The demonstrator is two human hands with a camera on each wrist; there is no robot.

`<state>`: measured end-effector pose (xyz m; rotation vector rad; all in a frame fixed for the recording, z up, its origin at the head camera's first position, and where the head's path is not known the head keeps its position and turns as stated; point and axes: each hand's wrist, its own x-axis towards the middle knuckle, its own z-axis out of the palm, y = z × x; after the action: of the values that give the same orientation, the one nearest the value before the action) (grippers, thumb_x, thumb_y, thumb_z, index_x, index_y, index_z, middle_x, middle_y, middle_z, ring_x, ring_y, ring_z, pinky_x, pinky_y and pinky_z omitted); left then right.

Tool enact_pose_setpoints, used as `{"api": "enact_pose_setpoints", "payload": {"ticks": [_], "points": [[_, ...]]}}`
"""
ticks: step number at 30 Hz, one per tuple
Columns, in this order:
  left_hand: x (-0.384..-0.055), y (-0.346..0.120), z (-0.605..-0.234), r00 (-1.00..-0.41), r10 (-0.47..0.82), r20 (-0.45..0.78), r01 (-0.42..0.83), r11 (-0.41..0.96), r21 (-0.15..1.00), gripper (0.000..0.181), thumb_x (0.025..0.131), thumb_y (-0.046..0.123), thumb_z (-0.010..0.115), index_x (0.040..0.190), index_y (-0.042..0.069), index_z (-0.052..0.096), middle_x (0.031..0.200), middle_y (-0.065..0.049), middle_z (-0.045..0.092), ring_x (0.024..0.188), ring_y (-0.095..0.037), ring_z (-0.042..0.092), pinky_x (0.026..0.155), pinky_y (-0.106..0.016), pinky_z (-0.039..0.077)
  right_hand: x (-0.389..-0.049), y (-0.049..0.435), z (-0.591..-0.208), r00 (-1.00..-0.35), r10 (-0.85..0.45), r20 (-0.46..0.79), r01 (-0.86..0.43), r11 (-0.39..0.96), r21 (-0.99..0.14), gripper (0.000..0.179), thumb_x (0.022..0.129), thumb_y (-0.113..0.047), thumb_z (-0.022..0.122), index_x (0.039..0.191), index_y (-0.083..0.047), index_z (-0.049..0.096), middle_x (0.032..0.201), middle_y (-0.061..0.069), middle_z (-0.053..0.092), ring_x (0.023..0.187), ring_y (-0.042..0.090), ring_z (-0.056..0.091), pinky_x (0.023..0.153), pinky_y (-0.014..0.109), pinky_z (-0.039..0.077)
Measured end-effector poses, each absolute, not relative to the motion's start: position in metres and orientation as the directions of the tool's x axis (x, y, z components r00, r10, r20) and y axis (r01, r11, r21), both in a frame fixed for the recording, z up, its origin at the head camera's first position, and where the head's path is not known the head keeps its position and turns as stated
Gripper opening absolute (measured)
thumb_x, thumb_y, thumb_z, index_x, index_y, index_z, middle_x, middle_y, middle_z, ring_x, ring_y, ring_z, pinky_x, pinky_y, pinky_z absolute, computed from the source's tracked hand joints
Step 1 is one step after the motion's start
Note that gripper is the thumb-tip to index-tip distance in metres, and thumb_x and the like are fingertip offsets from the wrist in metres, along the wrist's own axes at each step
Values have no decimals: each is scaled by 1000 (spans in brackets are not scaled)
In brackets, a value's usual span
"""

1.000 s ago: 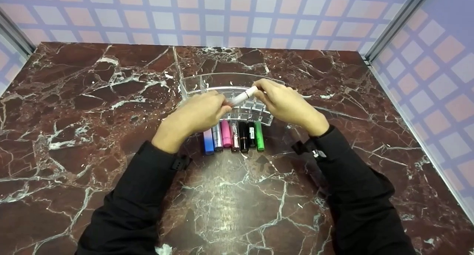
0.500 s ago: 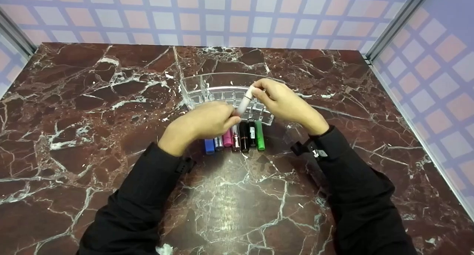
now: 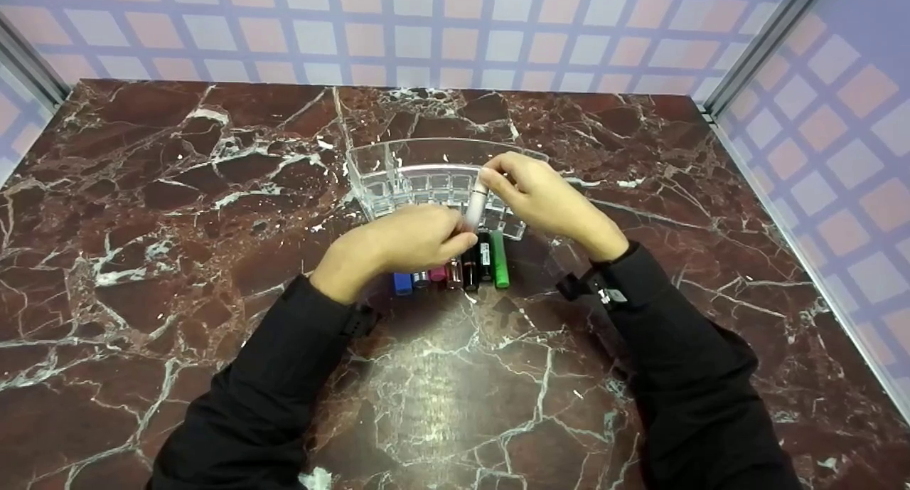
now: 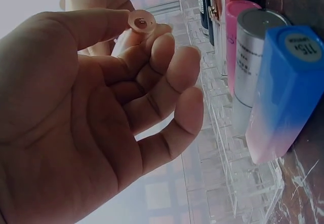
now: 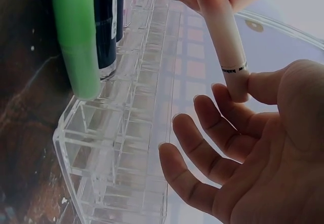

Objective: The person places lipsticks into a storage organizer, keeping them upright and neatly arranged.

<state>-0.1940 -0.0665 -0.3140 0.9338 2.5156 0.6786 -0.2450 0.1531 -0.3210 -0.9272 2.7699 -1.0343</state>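
Observation:
Both hands hold one slim white lipstick tube [image 3: 478, 202] over the front of the clear acrylic organizer [image 3: 441, 171]. My left hand [image 3: 402, 242] pinches its lower end between thumb and fingertips; its round end [image 4: 142, 21] faces the left wrist camera. At the upper end, the thumb and forefinger of my right hand [image 3: 538, 197] pinch it, its other fingers loosely bent. In the right wrist view a thin dark band of lettering circles the white tube [image 5: 223, 36]. The tube stands nearly upright in the head view, leaning slightly right at the top.
Several lipstick tubes line the organizer's near side, among them a blue one [image 4: 288, 82], a silver one [image 4: 253, 51], a pink one [image 4: 240, 16], black ones [image 3: 485, 257] and a green one [image 3: 500, 261]. Patterned panels [image 3: 412, 35] border the marbled table [image 3: 178, 262].
My left hand has moved right and nearer, now covering parts of the left tubes in the row. The white tube has swung from a slant to nearly upright; my right hand has barely shifted.

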Motion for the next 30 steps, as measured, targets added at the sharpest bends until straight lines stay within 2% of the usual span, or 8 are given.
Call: {"api": "enact_pose_setpoints", "payload": {"ticks": [7, 15, 19, 24, 30], "points": [[-194, -65, -316, -691, 696, -195, 480, 644, 595, 29, 111, 30, 41, 98, 10, 58, 78, -4, 62, 65, -17, 58, 73, -39, 52, -245, 152, -323, -815, -556, 160, -522, 586, -620, 30, 110, -27, 51, 114, -1, 66, 88, 4, 55, 71, 16, 46, 66, 31, 39], [-192, -63, -316, -704, 675, -221, 429, 652, 625, 31, 112, 35, 39, 104, 9, 56, 85, -5, 61, 68, -18, 60, 70, -38, 51, -245, 150, -323, -837, -513, 192, -486, 533, -693, 30, 110, -29, 52, 112, -4, 69, 79, 1, 53, 63, 12, 40, 58, 27, 36], [-193, -63, -316, -707, 670, -225, 419, 655, 629, 32, 112, 35, 39, 106, 8, 56, 87, -5, 60, 70, -18, 59, 70, -37, 50, -246, 150, -324, -846, -490, 210, -471, 502, -726, 30, 109, -29, 54, 113, -4, 70, 88, 1, 62, 67, 12, 46, 62, 26, 41], [-194, -63, -316, -705, 673, -224, 421, 650, 632, 33, 112, 36, 39, 105, 9, 55, 86, -5, 59, 70, -18, 58, 70, -37, 50, -246, 149, -324, -854, -480, 199, -445, 478, -757, 31, 109, -29, 55, 115, -3, 70, 95, 4, 67, 70, 13, 50, 64, 26, 44], [-195, -63, -318, -704, 672, -230, 409, 648, 642, 32, 112, 36, 39, 104, 10, 55, 84, -4, 59, 67, -17, 58, 67, -36, 49, -244, 148, -324, -881, -456, 129, -372, 498, -783, 32, 109, -32, 55, 119, -5, 70, 99, 5, 67, 68, 10, 45, 66, 26, 42]]}}
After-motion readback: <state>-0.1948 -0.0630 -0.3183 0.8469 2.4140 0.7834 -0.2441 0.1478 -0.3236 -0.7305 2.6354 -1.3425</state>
